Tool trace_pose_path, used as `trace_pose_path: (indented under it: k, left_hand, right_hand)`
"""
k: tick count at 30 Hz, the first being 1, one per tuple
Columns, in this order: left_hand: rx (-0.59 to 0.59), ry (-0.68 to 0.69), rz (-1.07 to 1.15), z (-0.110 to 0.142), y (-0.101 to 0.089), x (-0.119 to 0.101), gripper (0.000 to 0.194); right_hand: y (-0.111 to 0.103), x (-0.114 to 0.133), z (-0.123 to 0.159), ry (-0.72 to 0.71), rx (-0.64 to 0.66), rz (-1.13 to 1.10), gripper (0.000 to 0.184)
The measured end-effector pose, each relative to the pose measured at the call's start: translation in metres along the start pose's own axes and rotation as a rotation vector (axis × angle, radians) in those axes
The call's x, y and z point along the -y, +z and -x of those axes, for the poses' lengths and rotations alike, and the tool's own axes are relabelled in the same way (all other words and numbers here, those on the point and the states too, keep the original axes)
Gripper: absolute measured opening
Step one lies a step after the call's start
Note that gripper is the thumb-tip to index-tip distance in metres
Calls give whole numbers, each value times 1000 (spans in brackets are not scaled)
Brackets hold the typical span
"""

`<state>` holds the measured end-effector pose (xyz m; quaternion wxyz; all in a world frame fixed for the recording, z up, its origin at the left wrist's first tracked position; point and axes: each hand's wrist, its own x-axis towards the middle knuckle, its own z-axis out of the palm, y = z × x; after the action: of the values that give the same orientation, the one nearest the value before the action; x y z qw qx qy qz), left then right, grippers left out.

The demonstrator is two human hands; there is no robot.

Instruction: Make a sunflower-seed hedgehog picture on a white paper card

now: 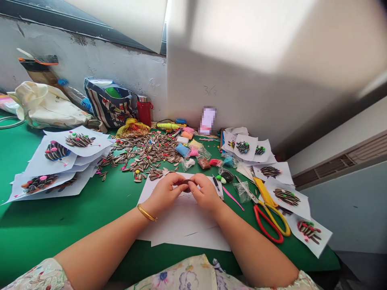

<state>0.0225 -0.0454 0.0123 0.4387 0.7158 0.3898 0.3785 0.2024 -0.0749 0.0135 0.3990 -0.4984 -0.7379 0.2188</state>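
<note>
Above a stack of white paper [181, 225], my left hand [167, 193] and my right hand [207, 195] meet fingertip to fingertip. Between them they pinch a small dark brown lump [186, 182] that looks like modelling clay, partly covered by the fingers. Beneath the hands, part of a line drawing shows on the top sheet. Sunflower seeds [155, 174] lie just past my left hand. Close to my right hand are dark pens [216, 184], a pink hooked tool [232, 198] and a bag of black clay [226, 175].
Scissors [269, 219] with red and yellow handles lie at the right beside a yellow cutter [264, 191]. Finished seed pictures are stacked left [84, 141] and spread right [287, 196]. Behind stand coloured clay packets [183, 150], a red bottle [144, 110] and a striped bag [107, 104].
</note>
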Motion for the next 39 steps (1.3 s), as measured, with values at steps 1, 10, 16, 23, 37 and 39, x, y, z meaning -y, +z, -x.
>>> trace_pose_path:
  k: [1,10,16,23,37,39]
  left_hand:
    - [2,1,-12,0,0,0,15]
    - [-51,-52,86,-1,-2,-2,22]
    - [-23,-3,39,-1,-2,-3,16]
    - [-51,-65,125,-1,-1,-3,25]
    - [-72,-43,92,0,-1,-1,28]
    - [-34,-37,103,0,-1,-2,23]
  right_hand:
    - [0,0,0,-6,8,-8,22]
    - [2,1,1,59,7,-66,14]
    - [2,3,0,68,3,-51,12]
    - [2,1,0,60,2,-66,15]
    - [-1,6,-1,47,96,-66,21]
    - [0,6,-1,42,100,-39,19]
